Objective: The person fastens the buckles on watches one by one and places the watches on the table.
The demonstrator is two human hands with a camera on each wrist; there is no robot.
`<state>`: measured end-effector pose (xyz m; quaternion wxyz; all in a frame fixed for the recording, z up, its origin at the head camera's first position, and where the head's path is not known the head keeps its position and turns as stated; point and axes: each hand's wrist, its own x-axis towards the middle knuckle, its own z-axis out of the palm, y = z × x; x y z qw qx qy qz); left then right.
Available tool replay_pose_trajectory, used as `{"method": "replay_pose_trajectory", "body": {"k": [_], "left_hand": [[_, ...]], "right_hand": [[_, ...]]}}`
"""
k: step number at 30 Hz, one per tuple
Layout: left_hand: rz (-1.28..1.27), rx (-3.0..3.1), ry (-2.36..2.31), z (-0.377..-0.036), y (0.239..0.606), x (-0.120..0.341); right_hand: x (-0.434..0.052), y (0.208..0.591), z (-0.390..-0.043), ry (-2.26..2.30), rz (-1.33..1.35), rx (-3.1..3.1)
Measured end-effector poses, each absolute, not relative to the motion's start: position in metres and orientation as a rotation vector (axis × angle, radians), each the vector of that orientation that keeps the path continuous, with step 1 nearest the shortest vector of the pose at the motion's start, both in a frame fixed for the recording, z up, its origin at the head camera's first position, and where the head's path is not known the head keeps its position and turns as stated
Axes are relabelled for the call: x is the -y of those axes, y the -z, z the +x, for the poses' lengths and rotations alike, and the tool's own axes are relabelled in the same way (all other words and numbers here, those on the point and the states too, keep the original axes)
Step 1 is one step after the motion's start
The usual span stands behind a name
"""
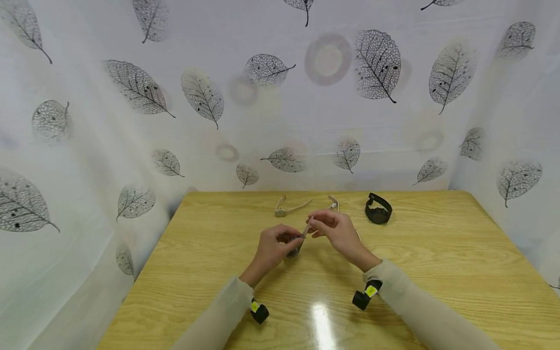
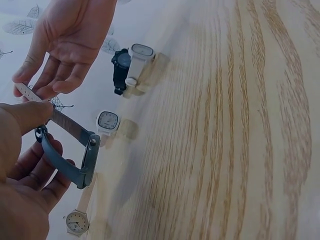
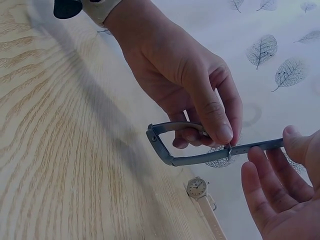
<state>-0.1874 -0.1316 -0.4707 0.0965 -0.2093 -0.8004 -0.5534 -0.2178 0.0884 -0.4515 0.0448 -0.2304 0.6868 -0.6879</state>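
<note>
Both hands hold one wristwatch with a grey-blue strap [image 2: 62, 162], raised a little above the table, its case [image 2: 90, 159] seen edge-on. The strap is bent into a loop, with one end passing through the buckle [image 3: 229, 151]. My left hand [image 1: 273, 248] pinches the strap beside the buckle between thumb and fingers. At the strap's free end, my right hand [image 1: 339, 234] grips the tip between thumb and fingers. The watch's dial faces away and is hidden in the wrist views.
Behind the hands lie a beige-strapped watch [image 1: 280, 213], a white watch [image 1: 334, 204] and a black watch [image 1: 378, 214]. Another white watch [image 2: 142, 50] is partly hidden by the right hand in the head view. A leaf-patterned curtain [image 1: 280, 116] borders the wooden table [image 1: 210, 272].
</note>
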Motion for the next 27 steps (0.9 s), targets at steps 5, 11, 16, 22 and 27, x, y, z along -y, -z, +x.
{"method": "replay_pose_trajectory", "body": {"k": [5,11,16,22,27], "left_hand": [[-0.636,2.388,1.587,-0.188,0.472,0.131],[-0.639,2.383,1.568,-0.19,0.477,0.131],[-0.594,2.371,1.608,-0.19,0.478,0.129],[-0.466,2.395,1.665,-0.186,0.472,0.124],[-0.419,2.396,1.77,-0.174,0.449,0.123]], "right_hand": [[-0.088,0.452,-0.216,2.073,-0.688,-2.126],[-0.086,0.455,-0.216,2.061,-0.696,-2.116],[-0.083,0.457,-0.215,2.07,-0.7,-2.095],[-0.081,0.459,-0.213,2.057,-0.711,-2.135],[-0.08,0.462,-0.213,2.019,-0.716,-2.189]]}}
